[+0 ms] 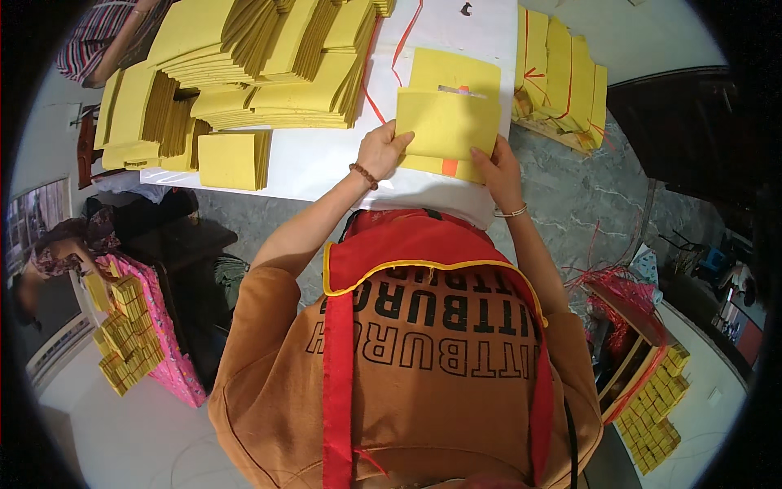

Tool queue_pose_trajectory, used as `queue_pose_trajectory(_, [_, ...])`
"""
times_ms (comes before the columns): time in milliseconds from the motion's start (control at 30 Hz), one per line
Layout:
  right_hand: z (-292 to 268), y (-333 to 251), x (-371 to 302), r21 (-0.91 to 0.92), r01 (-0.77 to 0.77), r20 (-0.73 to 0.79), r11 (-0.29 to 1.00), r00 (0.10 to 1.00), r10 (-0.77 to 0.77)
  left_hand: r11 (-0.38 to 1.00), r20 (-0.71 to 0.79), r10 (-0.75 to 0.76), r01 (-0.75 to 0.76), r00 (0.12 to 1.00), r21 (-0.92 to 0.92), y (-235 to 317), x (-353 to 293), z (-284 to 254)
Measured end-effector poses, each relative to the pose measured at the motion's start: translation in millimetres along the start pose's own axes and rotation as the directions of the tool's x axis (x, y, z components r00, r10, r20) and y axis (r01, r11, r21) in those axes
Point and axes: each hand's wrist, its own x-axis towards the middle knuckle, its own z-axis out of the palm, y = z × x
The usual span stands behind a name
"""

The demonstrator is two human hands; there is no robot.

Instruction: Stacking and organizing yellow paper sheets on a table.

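Note:
My left hand [383,152] grips the left edge of a rectangular yellow paper pad [446,121], thumb on top. On the pad's right edge, my right hand [498,173] holds it the same way, its fingers partly hidden. The pad sits over another yellow paper piece [456,67], whose far and near ends stick out. A small orange-red strip [450,167] shows at the near end. How many sheets are in the pad I cannot tell. Thin red string [399,55] runs across the white tabletop [314,159] just left of the papers.
Tall stacks of yellow paper [301,90] fill the table's left side, with a small stack [228,160] at its near edge. Red-tied bundles [562,73] stand off the right. Tangled red string [623,306] hangs lower right. Another person's arm [122,41] shows at upper left.

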Motion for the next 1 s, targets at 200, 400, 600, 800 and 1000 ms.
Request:
queue_pose_trajectory(200, [3, 0, 5, 0.002, -0.089, -0.156, 0.996, 0.984, 0.088, 0.985, -0.014, -0.078, 0.075, 0.997, -0.158, -13, 16, 6])
queue_pose_trajectory(400, [10, 6, 8, -0.059, -0.067, -0.276, 0.996, 0.960, 0.048, 0.994, -0.171, 0.008, 0.011, 0.985, 0.112, 9, 11, 9])
queue_pose_trajectory(600, [19, 1, 11, -0.131, -0.049, -0.357, 0.990, 0.934, -0.001, 0.990, -0.155, -0.077, 0.094, 0.985, 0.101, 15, 19, 5])
queue_pose_trajectory(800, [22, -1, 15, -0.062, -0.097, -0.376, 0.993, 0.924, 0.067, 0.988, -0.205, 0.022, -0.053, 0.978, -0.146, -9, 28, 10])
queue_pose_trajectory(1000, [21, -5, 13, -0.156, -0.137, -0.411, 0.978, 0.910, 0.062, 0.717, -0.262, 0.583, -0.336, 0.769, 0.611, 50, 4, 12])
